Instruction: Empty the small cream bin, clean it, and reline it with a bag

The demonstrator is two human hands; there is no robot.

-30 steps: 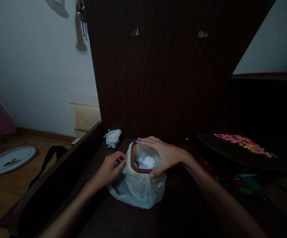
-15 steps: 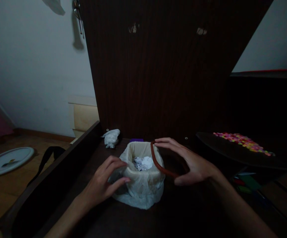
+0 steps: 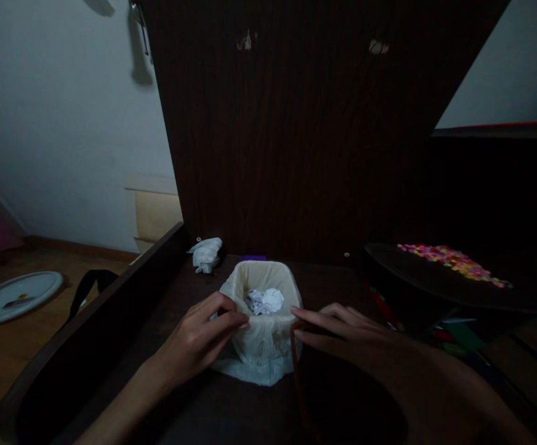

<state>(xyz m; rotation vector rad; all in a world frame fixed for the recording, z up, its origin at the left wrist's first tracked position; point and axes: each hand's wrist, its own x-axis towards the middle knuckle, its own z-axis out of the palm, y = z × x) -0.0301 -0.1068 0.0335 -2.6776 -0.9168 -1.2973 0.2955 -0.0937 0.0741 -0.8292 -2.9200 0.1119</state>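
A small bin lined with a whitish plastic bag (image 3: pixel 268 355) stands on the dark wooden surface, with crumpled white paper (image 3: pixel 268 301) inside. The bag is folded over the rim and hangs down outside. My left hand (image 3: pixel 203 334) pinches the bag at the front left of the rim. At the front right corner, my right hand (image 3: pixel 346 334) has its index finger and thumb closed on the rim and bag. Beneath these fingertips a brown curved band (image 3: pixel 296 364) runs down the bin's right side towards me; its lower part fades into shadow.
A crumpled white plastic bag (image 3: pixel 206 254) lies behind the bin, left of a purple item (image 3: pixel 253 258). Colourful small pieces (image 3: pixel 453 261) rest on a dark shelf at right. A raised wooden edge (image 3: pixel 110 321) borders the left; a dark panel (image 3: pixel 287 136) rises behind.
The brown band has come off the right rim and swung down towards me. My right hand has moved to the front right corner. My left fingers have closed on the bag.
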